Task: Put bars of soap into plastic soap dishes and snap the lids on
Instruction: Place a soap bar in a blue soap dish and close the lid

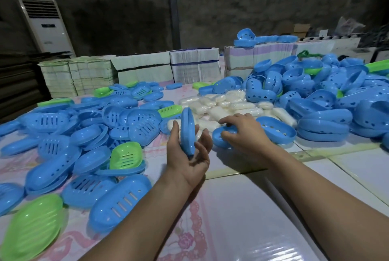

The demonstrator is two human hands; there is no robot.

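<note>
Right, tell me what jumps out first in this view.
Heaps of blue soap dish halves cover the table on both sides, with a few green ones mixed in. White wrapped soap bars lie piled in the middle. In front, the left hand holds a blue piece on edge while the right hand grips another blue dish.

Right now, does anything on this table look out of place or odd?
Mostly the colours: a few green dishes lie scattered among heaps of blue ones. One blue piece stands on edge in the left hand. Nothing looks spilled or broken.
</note>
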